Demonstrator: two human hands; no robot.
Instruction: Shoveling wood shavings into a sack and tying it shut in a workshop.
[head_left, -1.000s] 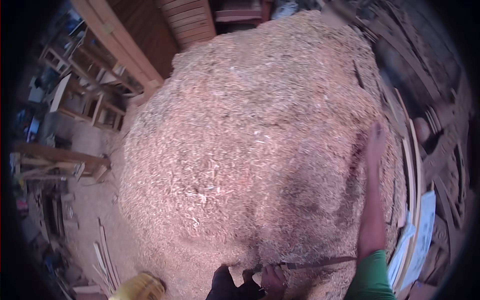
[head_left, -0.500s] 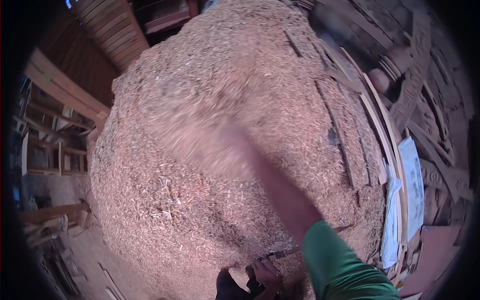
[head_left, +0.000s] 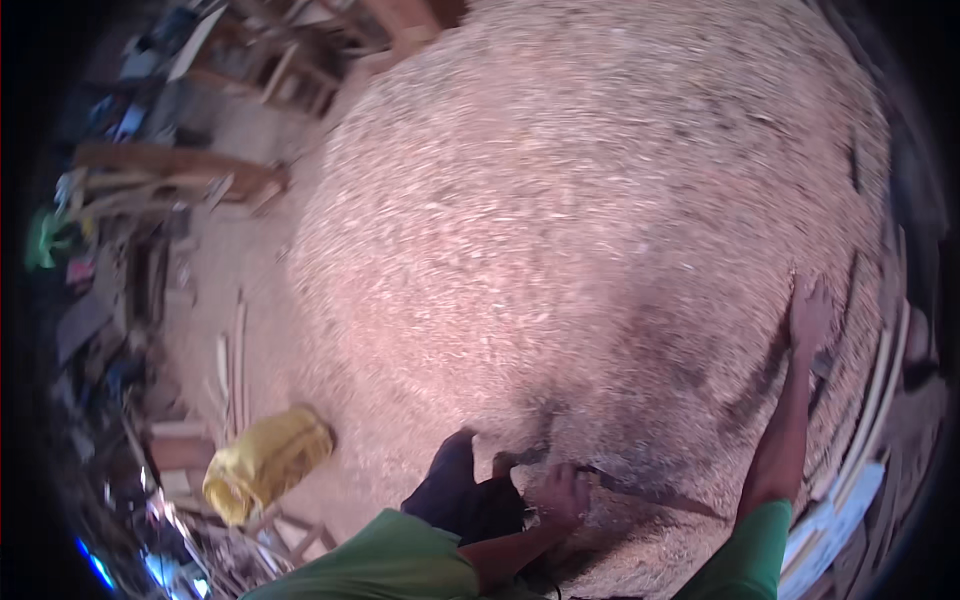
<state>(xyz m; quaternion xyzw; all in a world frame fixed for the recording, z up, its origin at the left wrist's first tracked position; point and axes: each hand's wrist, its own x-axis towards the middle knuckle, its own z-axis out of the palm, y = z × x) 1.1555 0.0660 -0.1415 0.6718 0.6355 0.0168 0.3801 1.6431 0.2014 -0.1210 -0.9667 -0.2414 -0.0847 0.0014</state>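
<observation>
A big heap of wood shavings [head_left: 560,220] fills the middle of the view. My right hand [head_left: 812,315] is at the heap's right side, arm stretched out, fingers extended over the shavings and nothing seen in them. Low in the view, close to my dark-clothed leg [head_left: 447,478], my left hand [head_left: 562,497] is closed with its fingers curled. A thin dark edge runs rightward from beside it, but what the fingers hold is too blurred to make out. Both arms wear green sleeves.
A yellow woven sack [head_left: 268,463] lies on the floor at left. Beyond it are long wood strips [head_left: 238,365] and a wooden beam [head_left: 180,165]. Along the right edge of the heap run pale strips [head_left: 875,405] and a white sheet [head_left: 835,520].
The view has swung left and down, bringing the yellow sack in. My right hand, blurred over the middle of the heap before, is now at its right side. The left hand stays low near my legs.
</observation>
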